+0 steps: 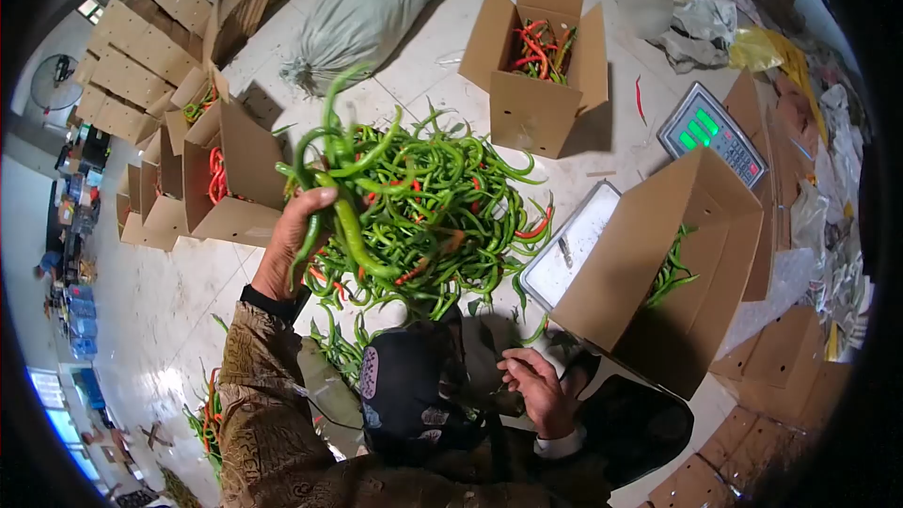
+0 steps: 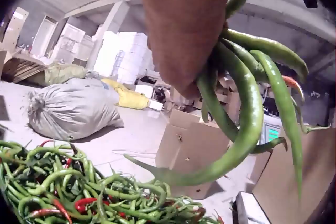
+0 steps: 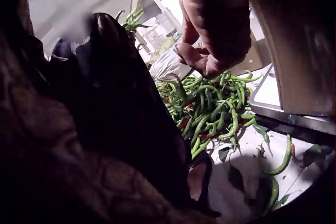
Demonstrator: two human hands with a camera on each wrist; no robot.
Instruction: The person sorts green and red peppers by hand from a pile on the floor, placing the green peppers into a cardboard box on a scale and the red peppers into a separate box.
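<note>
My left hand point(image 1: 299, 226) grips a bunch of long green chili peppers point(image 1: 350, 230) raised over the left side of the pile. In the left wrist view, these green chili peppers point(image 2: 247, 113) hang curved below the fist, with a red one point(image 2: 292, 83) among them. Below lies a big heap of chili peppers point(image 1: 451, 198), mostly green with some red mixed in. Near my knee, my right hand point(image 1: 541, 395) hovers with loosely bent fingers and nothing in it. The right wrist view shows that hand point(image 3: 218, 29) in front of the heap point(image 3: 210, 108).
An open carton point(image 1: 658, 273) with a few green peppers stands on the scale plate point(image 1: 569, 243), beside the lit display point(image 1: 713, 136). Another carton point(image 1: 534, 108) holds red peppers. A full sack point(image 1: 372, 14) lies behind the heap; more cartons point(image 1: 230, 174) stand left.
</note>
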